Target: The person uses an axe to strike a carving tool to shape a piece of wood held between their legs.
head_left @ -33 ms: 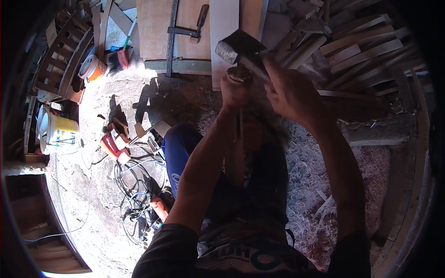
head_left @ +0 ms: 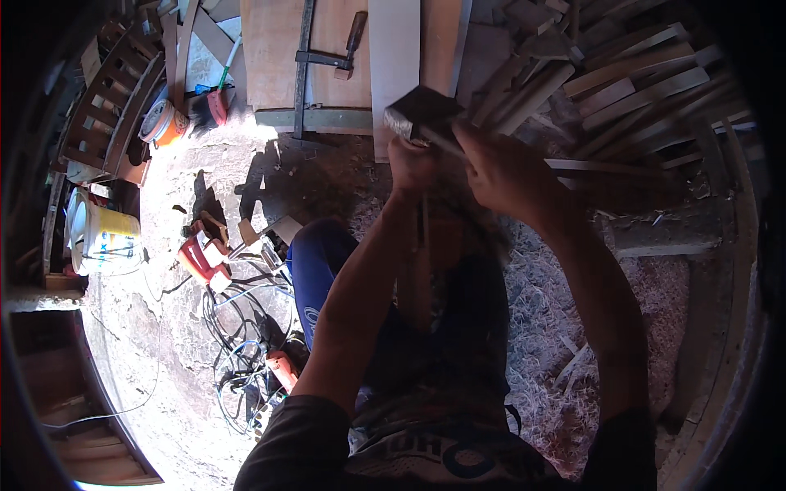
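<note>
Our right hand (head_left: pixel 503 168) is wrapped around the handle of a mallet (head_left: pixel 422 110), its blocky head dark on top and paler on the face turned to the left. Our left hand (head_left: pixel 412 168) is clenched around a tool (head_left: pixel 420 142) just below that head; only a sliver of its top shows, so we cannot tell its kind, nor whether the mallet is touching it. Under the left hand a thin strip runs down toward the wood (head_left: pixel 413 282) between our legs, and we cannot tell whether it belongs to the tool. Our knees, in blue trousers (head_left: pixel 321 254), stand on either side of the wood.

Past our hands, a clamp (head_left: pixel 302 82) lies across a panel (head_left: pixel 274 49), with a pale board (head_left: pixel 395 49) to its right. Farther right we have a heap of offcuts (head_left: pixel 647 90), and nearer to us shavings (head_left: pixel 540 327) cover the floor beside our right leg. On our left, a red device (head_left: pixel 201 258) sits near tangled cables (head_left: pixel 246 360), with an orange device (head_left: pixel 282 370) at their edge. Farther left stand a white bucket (head_left: pixel 110 225), an orange tub (head_left: pixel 168 127) and a slatted frame (head_left: pixel 106 106).
</note>
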A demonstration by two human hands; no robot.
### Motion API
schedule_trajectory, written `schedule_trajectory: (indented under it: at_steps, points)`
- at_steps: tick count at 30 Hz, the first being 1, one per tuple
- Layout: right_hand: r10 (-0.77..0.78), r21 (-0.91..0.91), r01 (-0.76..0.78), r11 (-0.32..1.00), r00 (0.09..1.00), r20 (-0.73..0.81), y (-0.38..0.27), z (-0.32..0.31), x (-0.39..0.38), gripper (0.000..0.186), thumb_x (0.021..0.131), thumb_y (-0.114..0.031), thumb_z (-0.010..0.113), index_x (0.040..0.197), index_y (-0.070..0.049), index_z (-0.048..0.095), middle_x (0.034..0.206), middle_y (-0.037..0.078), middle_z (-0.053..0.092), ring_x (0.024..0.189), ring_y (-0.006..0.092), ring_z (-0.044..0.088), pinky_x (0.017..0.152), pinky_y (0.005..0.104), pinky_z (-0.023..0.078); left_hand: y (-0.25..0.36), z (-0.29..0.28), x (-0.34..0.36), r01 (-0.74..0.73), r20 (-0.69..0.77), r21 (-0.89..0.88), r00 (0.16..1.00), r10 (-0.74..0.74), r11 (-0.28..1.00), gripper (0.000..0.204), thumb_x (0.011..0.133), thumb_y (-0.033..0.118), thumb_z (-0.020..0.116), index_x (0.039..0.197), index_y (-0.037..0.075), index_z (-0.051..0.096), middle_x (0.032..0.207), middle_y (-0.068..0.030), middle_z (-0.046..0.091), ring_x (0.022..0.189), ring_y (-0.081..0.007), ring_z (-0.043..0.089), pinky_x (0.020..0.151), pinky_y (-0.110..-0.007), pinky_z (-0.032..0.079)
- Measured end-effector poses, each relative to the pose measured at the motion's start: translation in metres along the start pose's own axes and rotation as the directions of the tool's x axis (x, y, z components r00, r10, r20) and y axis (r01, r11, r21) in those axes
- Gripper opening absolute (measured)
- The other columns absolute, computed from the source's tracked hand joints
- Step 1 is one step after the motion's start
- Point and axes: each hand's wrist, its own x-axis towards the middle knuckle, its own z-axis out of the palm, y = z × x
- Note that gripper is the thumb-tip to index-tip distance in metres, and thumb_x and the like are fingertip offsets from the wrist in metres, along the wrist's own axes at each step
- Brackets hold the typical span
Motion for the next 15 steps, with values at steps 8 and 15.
schedule_trajectory:
  at_steps: [8,15]
  points:
    - [0.106,0.341,-0.105,0.934,0.994,0.016,-0.01,-0.007,-0.018,0.05,0.083,-0.009,0.068,0.127,-0.002,0.046,0.086,0.029,0.066,0.083,0.0463,0.067,0.069,0.0514,0.054,0.017,0.0,-0.027,-0.077,0.089,0.011,0.993,0.075,0.997,0.018,0.082,0.01,0.071,0.098,0.0,0.071,0.092,-0.0058,0.074,0.084,-0.01,0.066,0.074,-0.03,0.053]
    - [0.167,0.505,-0.077,0.859,0.977,-0.134,-0.037,-0.056,-0.013,0.056,0.088,-0.01,0.069,0.139,-0.006,0.046,0.098,0.021,0.067,0.092,0.0309,0.071,0.078,0.0412,0.054,-0.049,-0.025,0.053,0.245,0.267,-0.068,0.939,-0.219,0.967,0.007,0.084,0.012,0.07,0.084,0.005,0.071,0.077,-0.0018,0.069,0.072,-0.0064,0.06,0.062,-0.027,0.049]
